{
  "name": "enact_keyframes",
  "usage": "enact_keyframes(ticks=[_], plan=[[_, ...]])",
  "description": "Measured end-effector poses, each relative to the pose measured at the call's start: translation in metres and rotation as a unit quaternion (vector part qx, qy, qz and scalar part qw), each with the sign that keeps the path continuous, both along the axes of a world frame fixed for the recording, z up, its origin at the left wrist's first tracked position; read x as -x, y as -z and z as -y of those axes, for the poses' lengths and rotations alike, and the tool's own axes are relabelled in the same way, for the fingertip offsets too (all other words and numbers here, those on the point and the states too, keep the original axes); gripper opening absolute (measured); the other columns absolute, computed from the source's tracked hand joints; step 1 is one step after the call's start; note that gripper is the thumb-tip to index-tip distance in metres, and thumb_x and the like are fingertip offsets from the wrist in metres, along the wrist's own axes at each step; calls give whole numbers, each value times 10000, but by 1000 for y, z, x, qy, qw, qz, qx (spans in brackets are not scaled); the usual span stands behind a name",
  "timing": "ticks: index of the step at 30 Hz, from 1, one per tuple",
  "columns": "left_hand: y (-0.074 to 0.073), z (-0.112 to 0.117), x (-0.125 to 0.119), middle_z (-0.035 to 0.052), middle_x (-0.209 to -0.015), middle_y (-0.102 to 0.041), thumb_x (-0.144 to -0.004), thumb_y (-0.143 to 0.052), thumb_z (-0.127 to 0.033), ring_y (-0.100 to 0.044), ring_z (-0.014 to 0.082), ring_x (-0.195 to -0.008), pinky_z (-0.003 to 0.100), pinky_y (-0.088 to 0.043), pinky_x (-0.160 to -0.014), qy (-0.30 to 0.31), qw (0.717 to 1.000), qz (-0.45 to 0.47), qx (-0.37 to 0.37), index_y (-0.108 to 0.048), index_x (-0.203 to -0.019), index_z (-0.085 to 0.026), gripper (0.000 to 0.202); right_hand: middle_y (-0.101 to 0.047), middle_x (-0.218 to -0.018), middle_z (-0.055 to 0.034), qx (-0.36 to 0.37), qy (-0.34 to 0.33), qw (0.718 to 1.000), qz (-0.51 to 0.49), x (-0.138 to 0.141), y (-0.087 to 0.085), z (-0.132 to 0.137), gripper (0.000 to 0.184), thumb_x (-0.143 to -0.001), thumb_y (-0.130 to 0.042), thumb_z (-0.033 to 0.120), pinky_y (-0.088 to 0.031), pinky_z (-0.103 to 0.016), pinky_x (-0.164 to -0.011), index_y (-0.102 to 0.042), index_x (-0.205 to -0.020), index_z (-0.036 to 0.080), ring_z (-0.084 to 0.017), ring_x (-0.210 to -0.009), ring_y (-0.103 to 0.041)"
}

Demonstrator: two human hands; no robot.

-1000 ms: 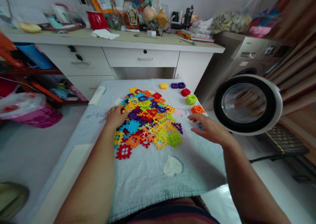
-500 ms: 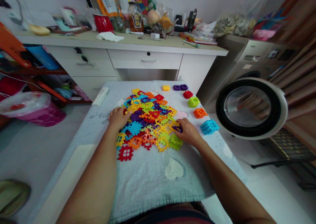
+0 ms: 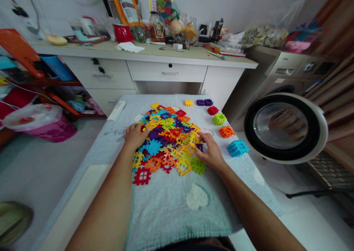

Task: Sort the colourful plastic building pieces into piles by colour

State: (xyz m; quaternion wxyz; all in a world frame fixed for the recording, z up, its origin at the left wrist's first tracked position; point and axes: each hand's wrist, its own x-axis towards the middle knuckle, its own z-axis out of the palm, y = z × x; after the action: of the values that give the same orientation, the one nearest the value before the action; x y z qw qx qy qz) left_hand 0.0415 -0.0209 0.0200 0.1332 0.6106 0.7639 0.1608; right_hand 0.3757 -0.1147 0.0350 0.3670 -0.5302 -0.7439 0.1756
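A heap of flat, notched plastic building pieces point(image 3: 168, 133) in many colours covers the middle of the cloth-covered table. My left hand point(image 3: 135, 136) lies at the heap's left edge, thumb stretched over the pieces and fingers apart; its fingertips are partly hidden. At the right edge, my right hand point(image 3: 210, 150) has a purple piece point(image 3: 199, 147) between its thumb and fingers, beside a yellow piece. Small sorted stacks stand along the table's right side: a blue stack point(image 3: 238, 148), an orange stack point(image 3: 226, 132), a green stack point(image 3: 219, 119), a red stack point(image 3: 212, 110) and purple stacks point(image 3: 204, 102).
A yellow stack point(image 3: 188, 103) stands near the table's far edge. At the far left lies a white box-like object point(image 3: 116, 111). Behind is a cluttered counter point(image 3: 155, 53) with drawers. On the right, a washing machine's round door point(image 3: 284, 127) hangs open beside the table.
The camera view has shifted slightly. My right thumb and fingers have spread wider, and the purple piece between them looks tilted. My left hand stays on the heap's left edge.
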Motion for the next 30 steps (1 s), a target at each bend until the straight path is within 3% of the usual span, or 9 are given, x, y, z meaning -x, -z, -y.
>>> enact_keyframes(ticks=[5,10,16,19,22,26,28,30], plan=[[4,-1,2,134,-1461,-502,-892,-419,-589,-418,378,-1365,509,-348,-1126,0,1000,-6,0,-565,-1401,-258,625,-647,-1110,-78,-25,-14,999,-44,0,1,-2,568,-797,-624,294,-479,-478,-1024,-497,-1349,244,-261,-1065,-617],[4,0,2,131,-1458,-511,-895,-425,-575,-425,366,-1364,503,-354,-1123,0,1000,-7,-6,-572,-1398,-260,612,-596,-1143,-92,-31,7,998,-58,-5,1,-5,387,-793,-631,290,-550,-424,-924,-585,-1173,236,-247,-1028,-597],[2,1,1,133,-1461,-504,-897,-430,-571,-427,358,-1363,492,-335,-1141,0,1000,-5,0,-565,-1405,-247,618,-530,-1233,-100,-31,9,996,-81,-5,7,-11,439,-855,-606,301,-558,-420,-950,-552,-1288,257,-226,-1090,-590],[4,0,2,121,-1451,-514,-896,-429,-590,-427,357,-1363,487,-330,-1145,1,1000,-5,-5,-571,-1394,-261,614,-478,-1396,-146,-14,-16,1000,-2,-9,7,-9,580,-870,-644,385,-468,-508,-1076,-488,-1413,256,-290,-1306,-494],[6,-1,3,119,-1449,-515,-891,-432,-597,-425,357,-1364,489,-331,-1145,3,1000,-2,-9,-574,-1387,-272,610,-314,-1583,-217,31,-57,991,114,-18,3,4,907,-802,-725,567,-318,-621,-1154,-338,-1551,231,-393,-1478,-290],[8,-1,4,122,-1460,-505,-887,-430,-603,-417,363,-1367,496,-329,-1146,2,1000,5,-5,-572,-1391,-268,621,-128,-1656,-286,85,-117,969,203,-25,6,31,1328,-635,-772,760,-269,-646,-1158,-111,-1634,187,-449,-1526,-155],[7,0,3,117,-1462,-502,-888,-434,-600,-417,360,-1366,491,-331,-1145,-1,1000,6,-5,-571,-1392,-274,616,-120,-1651,-307,82,-113,964,228,-24,12,40,1331,-649,-740,786,-263,-658,-1150,-96,-1636,169,-451,-1530,-139],[5,1,2,117,-1461,-502,-889,-436,-594,-417,360,-1365,494,-334,-1141,-4,1000,5,-5,-570,-1392,-276,610,-151,-1640,-322,61,-99,963,243,-21,18,43,1220,-735,-682,767,-266,-670,-1139,-130,-1630,149,-443,-1528,-158]])
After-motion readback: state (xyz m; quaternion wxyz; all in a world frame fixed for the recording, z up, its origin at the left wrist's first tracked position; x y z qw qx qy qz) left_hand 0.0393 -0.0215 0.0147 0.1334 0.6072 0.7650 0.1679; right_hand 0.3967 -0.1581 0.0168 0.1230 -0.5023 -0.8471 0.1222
